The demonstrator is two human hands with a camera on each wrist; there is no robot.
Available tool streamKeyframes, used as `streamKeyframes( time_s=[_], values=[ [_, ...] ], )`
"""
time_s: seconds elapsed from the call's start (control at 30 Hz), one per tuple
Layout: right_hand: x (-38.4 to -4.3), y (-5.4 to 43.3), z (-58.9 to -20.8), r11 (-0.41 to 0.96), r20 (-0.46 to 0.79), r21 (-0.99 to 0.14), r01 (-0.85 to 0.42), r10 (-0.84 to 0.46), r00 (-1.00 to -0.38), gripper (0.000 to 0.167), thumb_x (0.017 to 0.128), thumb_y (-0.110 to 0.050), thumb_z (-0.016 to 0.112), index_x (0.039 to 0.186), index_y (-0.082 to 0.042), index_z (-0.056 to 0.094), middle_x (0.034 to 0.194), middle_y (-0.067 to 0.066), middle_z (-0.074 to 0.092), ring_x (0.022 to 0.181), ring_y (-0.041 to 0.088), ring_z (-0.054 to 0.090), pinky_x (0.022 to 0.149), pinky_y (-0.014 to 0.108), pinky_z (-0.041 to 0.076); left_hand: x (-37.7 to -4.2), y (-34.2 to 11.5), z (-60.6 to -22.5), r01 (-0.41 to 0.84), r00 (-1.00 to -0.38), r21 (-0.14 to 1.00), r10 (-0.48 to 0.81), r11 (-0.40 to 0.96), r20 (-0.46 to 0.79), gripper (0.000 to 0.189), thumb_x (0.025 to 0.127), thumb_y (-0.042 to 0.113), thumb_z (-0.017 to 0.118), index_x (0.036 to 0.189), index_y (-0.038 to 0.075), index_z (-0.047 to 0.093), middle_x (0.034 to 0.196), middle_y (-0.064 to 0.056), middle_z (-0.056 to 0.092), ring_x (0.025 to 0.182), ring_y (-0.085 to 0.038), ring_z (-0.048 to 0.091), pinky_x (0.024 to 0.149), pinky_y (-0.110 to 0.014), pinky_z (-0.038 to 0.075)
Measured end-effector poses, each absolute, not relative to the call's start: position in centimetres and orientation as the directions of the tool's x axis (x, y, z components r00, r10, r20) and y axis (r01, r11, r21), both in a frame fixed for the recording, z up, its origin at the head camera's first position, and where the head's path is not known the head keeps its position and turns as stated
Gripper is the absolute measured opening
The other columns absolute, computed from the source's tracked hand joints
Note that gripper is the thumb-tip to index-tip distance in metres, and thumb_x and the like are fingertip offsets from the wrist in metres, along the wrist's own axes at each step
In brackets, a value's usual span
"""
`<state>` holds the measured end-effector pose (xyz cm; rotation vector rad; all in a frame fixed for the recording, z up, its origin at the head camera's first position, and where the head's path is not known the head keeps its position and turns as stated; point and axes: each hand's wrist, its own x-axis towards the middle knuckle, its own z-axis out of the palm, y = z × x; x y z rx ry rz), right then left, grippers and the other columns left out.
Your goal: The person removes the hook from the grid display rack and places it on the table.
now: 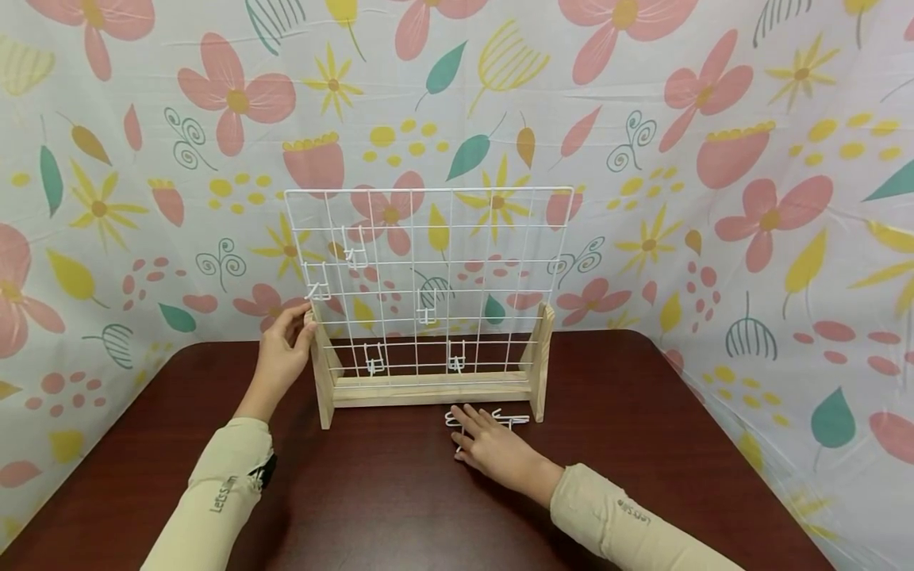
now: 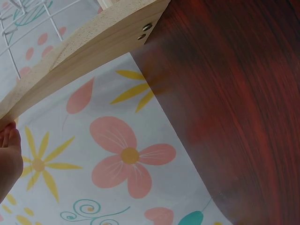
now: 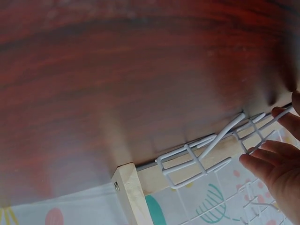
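Observation:
A white wire grid [image 1: 428, 189] stands upright in a wooden stand [image 1: 432, 394], with several white wire hooks [image 1: 427, 319] hung on it. At the stand's left side post [image 1: 323, 381], my left hand [image 1: 282, 349] grips the top end between thumb and fingers, close under a hung hook [image 1: 317, 292]. The left wrist view shows only part of this hand [image 2: 8, 159]. Low before the stand, my right hand [image 1: 496, 448] pinches a white wire hook [image 3: 254, 125], partly hidden under it in the head view. Another wire hook [image 3: 220, 136] lies beside it on the table.
The dark red-brown table [image 1: 385, 492] carries the stand near its back edge. Behind it hangs a flower-patterned cloth [image 1: 500, 103]. The stand's right side post [image 1: 541, 365] rises just behind the loose hooks.

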<state>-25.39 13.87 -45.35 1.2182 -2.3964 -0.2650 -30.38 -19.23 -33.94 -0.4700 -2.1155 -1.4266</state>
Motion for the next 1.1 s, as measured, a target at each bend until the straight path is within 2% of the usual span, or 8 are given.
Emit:
streamKeyframes(
  time_s=[0.17,0.4,0.6,0.77,0.93,1.1],
  values=[
    [-25.4,13.9,-45.3,0.597,0.296,0.364,-0.715,-0.802,-0.519,0.031,0.092,-0.033,0.064,0.11,-0.008,0.073,0.132,0.023,0.054,0.119,0.038,0.054,0.095,0.047,0.047,-30.3,-19.2,-33.9,0.557,-0.795,0.737,-0.012,0.383,0.606,0.034,0.093,-0.012,0.052,0.126,-0.02,0.048,0.114,-0.038,0.056,0.096,-0.005,0.055,0.079,-0.006,0.043],
    [-25.5,14.0,-45.3,0.599,0.298,0.394,-0.697,-0.801,-0.52,0.031,0.092,-0.038,0.064,0.111,-0.015,0.073,0.133,0.018,0.056,0.12,0.036,0.053,0.096,0.048,0.046,-30.1,-19.1,-33.8,0.545,-0.801,0.739,-0.014,0.395,0.598,0.034,0.093,-0.011,0.052,0.126,-0.019,0.048,0.116,-0.037,0.055,0.102,-0.018,0.057,0.08,-0.006,0.043],
    [-25.5,14.1,-45.1,0.597,0.3,0.415,-0.687,-0.802,-0.516,0.034,0.091,-0.04,0.065,0.115,-0.017,0.071,0.132,0.014,0.057,0.121,0.035,0.053,0.099,0.048,0.044,-30.1,-19.1,-33.8,0.547,-0.802,0.742,-0.011,0.387,0.597,0.034,0.093,-0.011,0.051,0.126,-0.019,0.048,0.115,-0.037,0.055,0.099,-0.01,0.056,0.079,-0.006,0.043],
    [-25.6,14.2,-44.8,0.59,0.335,0.421,-0.689,-0.807,-0.487,0.036,0.089,-0.041,0.066,0.116,-0.016,0.07,0.129,0.013,0.06,0.118,0.033,0.056,0.098,0.047,0.044,-30.9,-19.4,-34.5,0.555,-0.798,0.742,-0.012,0.377,0.602,0.034,0.094,-0.011,0.052,0.127,-0.017,0.049,0.115,-0.036,0.055,0.097,-0.004,0.054,0.078,-0.006,0.043],
    [-25.6,14.3,-44.6,0.591,0.392,0.388,-0.707,-0.8,-0.454,0.037,0.088,-0.039,0.069,0.117,-0.015,0.07,0.126,0.013,0.062,0.116,0.031,0.057,0.099,0.045,0.044,-32.8,-20.3,-36.2,0.559,-0.794,0.738,-0.013,0.377,0.608,0.035,0.095,-0.006,0.053,0.129,-0.013,0.05,0.116,-0.033,0.057,0.097,0.006,0.052,0.079,-0.005,0.042],
    [-25.6,14.2,-44.3,0.598,0.45,0.348,-0.722,-0.782,-0.431,0.038,0.086,-0.034,0.072,0.117,-0.012,0.07,0.123,0.013,0.064,0.115,0.03,0.058,0.098,0.044,0.045,-32.9,-20.5,-36.3,0.572,-0.786,0.728,-0.003,0.378,0.618,0.034,0.096,-0.005,0.053,0.129,-0.013,0.05,0.116,-0.033,0.057,0.096,0.008,0.051,0.078,-0.004,0.042]
  ],
)
